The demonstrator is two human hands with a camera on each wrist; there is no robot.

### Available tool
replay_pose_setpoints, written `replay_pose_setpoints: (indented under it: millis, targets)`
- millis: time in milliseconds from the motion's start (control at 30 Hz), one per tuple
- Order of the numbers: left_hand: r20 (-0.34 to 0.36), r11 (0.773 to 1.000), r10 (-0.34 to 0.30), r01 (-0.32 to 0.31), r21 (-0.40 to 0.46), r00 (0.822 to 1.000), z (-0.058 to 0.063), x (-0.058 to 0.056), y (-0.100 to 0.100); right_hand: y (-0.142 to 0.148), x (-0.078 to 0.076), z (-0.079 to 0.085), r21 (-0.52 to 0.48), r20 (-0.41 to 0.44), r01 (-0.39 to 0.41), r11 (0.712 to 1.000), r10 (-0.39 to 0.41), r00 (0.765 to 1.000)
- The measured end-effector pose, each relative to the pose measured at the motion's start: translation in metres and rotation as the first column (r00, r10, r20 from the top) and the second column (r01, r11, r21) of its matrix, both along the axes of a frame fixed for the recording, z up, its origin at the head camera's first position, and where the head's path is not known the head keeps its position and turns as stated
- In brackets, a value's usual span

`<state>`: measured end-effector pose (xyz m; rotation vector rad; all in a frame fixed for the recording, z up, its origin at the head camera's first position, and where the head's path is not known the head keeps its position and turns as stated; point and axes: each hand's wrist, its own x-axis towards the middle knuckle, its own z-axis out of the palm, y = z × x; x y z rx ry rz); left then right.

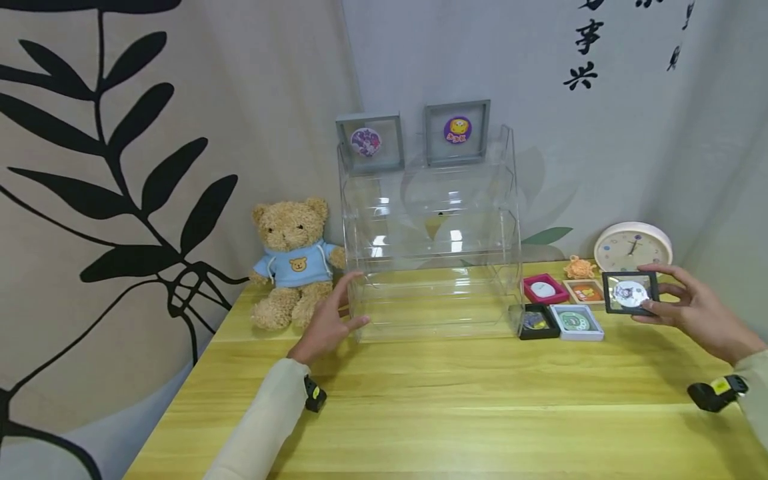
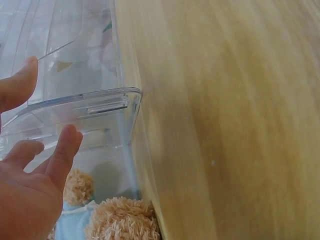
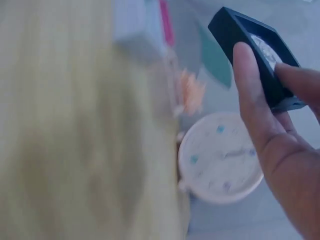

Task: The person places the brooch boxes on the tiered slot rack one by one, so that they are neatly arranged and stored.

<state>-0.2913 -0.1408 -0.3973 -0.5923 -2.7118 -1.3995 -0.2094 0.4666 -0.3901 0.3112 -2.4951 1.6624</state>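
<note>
Black case, facing: the black case [image 1: 630, 293] is held upright above the surface [image 1: 450, 413], its clear front turned toward the head camera; it is tilted slightly.
Black case, axis: a nearly square outline is shown, so no clear long axis can be told; in the right wrist view its thick side wall is seen at a slant.
Black case, place: it is held at the right, in front of the clock [image 1: 634, 248], whose lower left is partly covered in the head view.
Black case, make: a dark, smooth rim is set around a window, with a round pale printed disc inside.
Clear stand: the clear stand [image 1: 435, 255] is formed of glossy transparent tiers; two square grey cases [image 1: 457, 160] with round discs are set at its top.
Small cases: the small cases [image 1: 577, 322] are grouped on the wood-grained surface by the stand's right side.
Teddy bear: curly tan plush is dressed in a blue top on the teddy bear [image 1: 294, 260], left of the stand.
Right hand: the case's right edge is pinched between thumb and fingers of the right hand [image 1: 699, 313], reached in from the right.
Left hand: the left hand [image 1: 327, 327] is placed with fingers spread at the stand's left side; contact cannot be told.
</note>
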Motion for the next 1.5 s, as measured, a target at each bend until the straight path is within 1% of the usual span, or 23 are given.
replay_pose_setpoints:
  millis: [33,133,200,267,300,367,500,600,667,733,867,933,1067,1133,1167,1233,1300,1433,1500]
  targets:
    - [-0.002,1.0,0.0,0.0,0.0,1.0,0.0,0.0,0.0,-0.004,-0.001,0.004,-0.013,-0.017,-0.014,1.0,0.014,1.0]
    - [-0.008,1.0,0.006,-0.006,-0.002,1.0,0.0,0.0,0.0,-0.016,-0.004,0.015,-0.098,-0.048,-0.098,0.99,0.093,0.994]
    - [-0.013,1.0,0.003,-0.003,-0.002,1.0,0.0,0.0,0.0,-0.023,-0.006,0.022,-0.167,-0.044,-0.16,0.973,0.155,0.987]
    - [-0.012,1.0,-0.003,0.003,0.001,1.0,0.0,-0.001,0.0,-0.03,-0.007,0.027,-0.219,-0.029,-0.192,0.956,0.191,0.981]
    - [-0.01,1.0,-0.007,0.007,0.001,1.0,0.0,-0.001,0.001,-0.034,-0.007,0.03,-0.231,-0.02,-0.196,0.953,0.197,0.98]
    - [-0.013,1.0,-0.018,0.018,0.002,1.0,0.0,-0.001,0.001,-0.043,-0.007,0.036,-0.227,-0.002,-0.18,0.957,0.185,0.983]
    - [-0.014,1.0,-0.008,0.008,0.001,1.0,0.0,-0.001,0.0,-0.062,-0.01,0.049,-0.184,0.008,-0.152,0.971,0.156,0.988]
    - [-0.013,1.0,-0.001,0.001,0.002,1.0,0.0,-0.001,0.0,-0.077,-0.014,0.059,-0.123,0.008,-0.113,0.986,0.115,0.993]
    - [-0.011,1.0,-0.001,0.001,0.002,1.0,0.001,0.0,0.0,-0.087,-0.015,0.065,-0.052,0.0,-0.065,0.997,0.065,0.998]
    - [-0.009,1.0,-0.004,0.004,-0.001,1.0,0.001,0.0,0.0,-0.097,-0.018,0.07,-0.007,-0.022,-0.036,0.999,0.036,0.999]
    - [-0.008,1.0,0.003,-0.003,-0.008,1.0,0.0,0.0,0.001,-0.116,-0.026,0.08,-0.031,-0.069,-0.044,0.999,0.042,0.997]
    - [-0.009,1.0,0.006,-0.007,-0.01,1.0,0.0,0.0,0.001,-0.125,-0.03,0.084,-0.087,-0.075,-0.074,0.993,0.068,0.995]
    - [-0.016,1.0,0.011,-0.011,-0.019,1.0,0.0,-0.001,0.001,-0.14,-0.038,0.091,-0.052,-0.075,-0.075,0.996,0.071,0.995]
    - [-0.016,1.0,0.011,-0.012,-0.021,1.0,0.0,-0.002,0.001,-0.148,-0.043,0.094,-0.07,-0.07,-0.092,0.993,0.087,0.994]
    - [-0.013,1.0,0.015,-0.015,-0.023,1.0,-0.001,-0.002,0.001,-0.152,-0.045,0.095,-0.08,-0.075,-0.102,0.992,0.096,0.993]
    - [-0.011,1.0,0.017,-0.017,-0.023,1.0,0.0,-0.002,0.001,-0.159,-0.051,0.098,-0.135,-0.084,-0.134,0.982,0.123,0.989]
    - [-0.009,1.0,0.016,-0.016,-0.022,1.0,0.001,-0.001,0.001,-0.166,-0.055,0.101,-0.17,-0.098,-0.151,0.974,0.136,0.986]
    - [-0.014,1.0,0.015,-0.015,-0.023,1.0,0.002,0.0,0.002,-0.183,-0.065,0.112,-0.145,-0.116,-0.133,0.98,0.117,0.986]
    - [-0.013,1.0,0.018,-0.018,-0.021,1.0,0.002,0.0,0.002,-0.193,-0.071,0.119,-0.122,-0.131,-0.112,0.986,0.096,0.987]
